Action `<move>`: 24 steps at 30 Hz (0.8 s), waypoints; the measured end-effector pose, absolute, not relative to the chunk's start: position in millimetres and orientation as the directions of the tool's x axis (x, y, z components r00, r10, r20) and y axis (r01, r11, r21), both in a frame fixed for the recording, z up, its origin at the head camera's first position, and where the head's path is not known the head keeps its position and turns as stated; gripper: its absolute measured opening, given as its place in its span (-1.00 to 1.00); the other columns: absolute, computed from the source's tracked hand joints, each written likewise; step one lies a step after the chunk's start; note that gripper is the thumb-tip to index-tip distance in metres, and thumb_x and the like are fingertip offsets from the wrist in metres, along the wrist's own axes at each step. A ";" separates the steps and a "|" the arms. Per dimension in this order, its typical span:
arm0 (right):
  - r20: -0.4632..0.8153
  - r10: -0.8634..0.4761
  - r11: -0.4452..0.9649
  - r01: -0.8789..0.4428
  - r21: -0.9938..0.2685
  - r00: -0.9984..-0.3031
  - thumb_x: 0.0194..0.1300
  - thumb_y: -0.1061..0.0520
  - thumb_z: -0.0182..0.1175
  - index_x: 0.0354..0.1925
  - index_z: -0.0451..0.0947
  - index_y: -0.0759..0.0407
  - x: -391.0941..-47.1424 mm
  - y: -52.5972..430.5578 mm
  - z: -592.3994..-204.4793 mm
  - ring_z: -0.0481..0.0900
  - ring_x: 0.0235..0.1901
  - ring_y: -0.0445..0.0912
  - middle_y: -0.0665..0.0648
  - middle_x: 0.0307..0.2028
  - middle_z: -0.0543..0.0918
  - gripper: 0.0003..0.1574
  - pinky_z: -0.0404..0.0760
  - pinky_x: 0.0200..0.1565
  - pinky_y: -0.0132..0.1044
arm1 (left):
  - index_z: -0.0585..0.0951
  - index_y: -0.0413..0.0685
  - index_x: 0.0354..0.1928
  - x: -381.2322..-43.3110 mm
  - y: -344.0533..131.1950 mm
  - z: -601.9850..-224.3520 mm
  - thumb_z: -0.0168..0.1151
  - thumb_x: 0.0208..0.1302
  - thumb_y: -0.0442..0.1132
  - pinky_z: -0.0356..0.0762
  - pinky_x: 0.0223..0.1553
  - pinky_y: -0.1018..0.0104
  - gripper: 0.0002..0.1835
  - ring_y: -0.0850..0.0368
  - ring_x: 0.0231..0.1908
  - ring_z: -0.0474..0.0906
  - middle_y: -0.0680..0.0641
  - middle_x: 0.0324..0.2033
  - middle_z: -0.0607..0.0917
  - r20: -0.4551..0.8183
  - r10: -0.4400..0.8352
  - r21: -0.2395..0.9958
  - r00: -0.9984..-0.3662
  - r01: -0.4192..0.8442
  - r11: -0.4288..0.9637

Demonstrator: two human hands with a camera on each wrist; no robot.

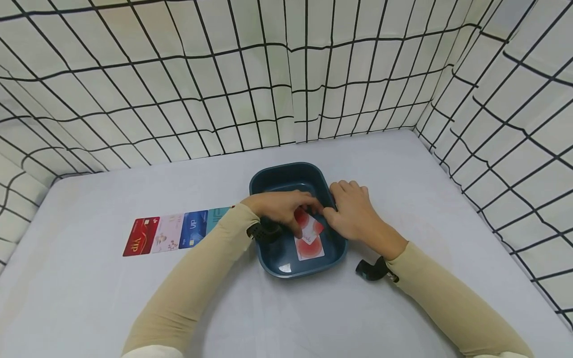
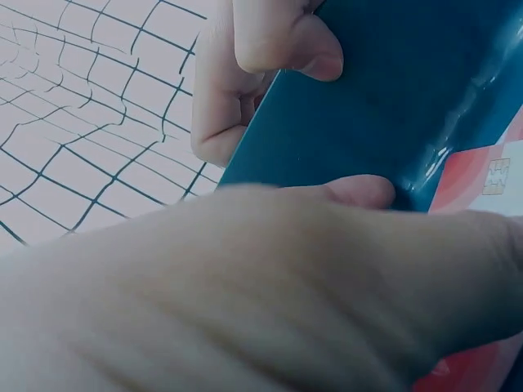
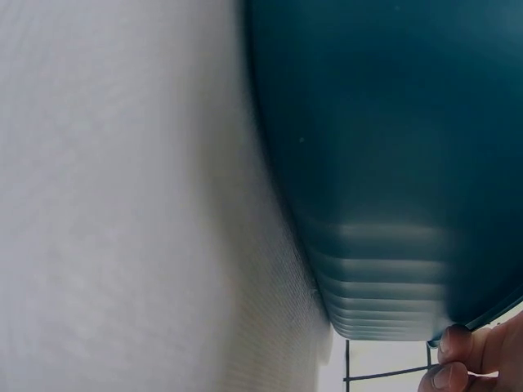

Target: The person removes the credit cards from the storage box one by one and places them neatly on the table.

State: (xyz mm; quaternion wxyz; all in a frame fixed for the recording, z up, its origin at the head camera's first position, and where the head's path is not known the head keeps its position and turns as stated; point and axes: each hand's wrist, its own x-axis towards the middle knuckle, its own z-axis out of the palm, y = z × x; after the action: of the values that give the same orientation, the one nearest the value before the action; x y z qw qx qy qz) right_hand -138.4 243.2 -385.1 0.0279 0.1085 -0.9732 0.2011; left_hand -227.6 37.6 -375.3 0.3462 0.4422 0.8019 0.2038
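A dark teal plastic tub [image 1: 293, 171] sits on the white-covered table. My right hand [image 1: 353, 211] grips its right rim, thumb inside and fingers outside; in the left wrist view, the right thumb [image 2: 319, 57] hooks over the edge. My left hand [image 1: 284, 206] reaches into the tub with bent fingers, thumb apart, over a red-and-white card [image 1: 312, 229] with a chip. This card lies askew over another red-and-white card [image 1: 310, 248]. Whether the left fingers pinch the upper card is hidden. Right fingertips [image 3: 453, 359] show at the rim in the right wrist view.
Left of the tub, several cards lie in a row: a red VIP card [image 1: 141, 236], a pink floral card [image 1: 167, 232], a blue VIP card [image 1: 193, 228] and a teal card [image 1: 216, 217], partly behind the left sleeve. Black wire grid panels [image 1: 286, 89] stand around the table's back and sides.
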 end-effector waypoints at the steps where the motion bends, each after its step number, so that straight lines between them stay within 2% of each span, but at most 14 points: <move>1: 0.099 -0.200 0.896 -0.223 -0.385 -0.975 0.28 -0.04 0.05 -0.17 0.46 0.16 -138.6 243.2 -385.4 0.37 -0.21 0.06 0.11 -0.33 0.47 -0.70 0.19 -0.18 -0.11 | 0.52 0.17 0.36 -227.6 37.4 -375.8 0.56 0.13 -0.17 0.58 0.22 0.23 -0.28 0.08 0.23 0.39 0.03 0.21 0.55 -0.375 0.851 0.633 -0.368 0.569 0.525; 10: 0.096 -0.199 0.894 -0.221 -0.390 -0.975 0.27 -0.03 0.05 -0.22 0.44 0.14 -138.0 243.7 -385.5 0.35 -0.24 0.06 0.11 -0.35 0.45 -0.73 0.17 -0.18 -0.11 | 0.56 0.15 0.31 -227.5 38.0 -376.9 0.57 0.13 -0.17 0.57 0.01 0.35 -0.33 0.12 0.06 0.44 0.03 0.07 0.60 -0.357 0.873 0.637 -0.334 0.596 0.489; 19: 0.105 -0.199 0.889 -0.224 -0.399 -0.974 0.25 -0.01 0.04 -0.20 0.46 0.16 -137.9 243.3 -386.2 0.36 -0.22 0.07 0.12 -0.34 0.47 -0.72 0.17 -0.19 -0.11 | 0.58 0.20 0.29 -225.7 37.6 -376.6 0.57 0.11 -0.16 0.56 0.02 0.35 -0.35 0.12 0.08 0.42 0.02 0.07 0.58 -0.359 0.864 0.630 -0.353 0.591 0.503; 24: 0.100 -0.194 0.893 -0.217 -0.394 -0.976 0.26 -0.01 0.05 -0.20 0.46 0.16 -137.6 242.1 -385.6 0.35 -0.24 0.06 0.12 -0.35 0.46 -0.73 0.16 -0.20 -0.11 | 0.55 0.13 0.29 -225.5 36.5 -377.4 0.59 0.10 -0.18 0.65 -0.18 0.34 -0.32 0.10 -0.11 0.52 -0.03 -0.01 0.54 -0.357 0.863 0.668 -0.357 0.548 0.503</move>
State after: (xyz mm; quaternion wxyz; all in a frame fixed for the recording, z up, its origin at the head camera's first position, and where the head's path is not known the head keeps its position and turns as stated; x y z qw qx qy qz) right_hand -137.6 242.1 -385.6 0.0290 0.1057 -0.9725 0.2055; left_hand -225.5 36.5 -377.4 0.3514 0.4452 0.7925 0.2242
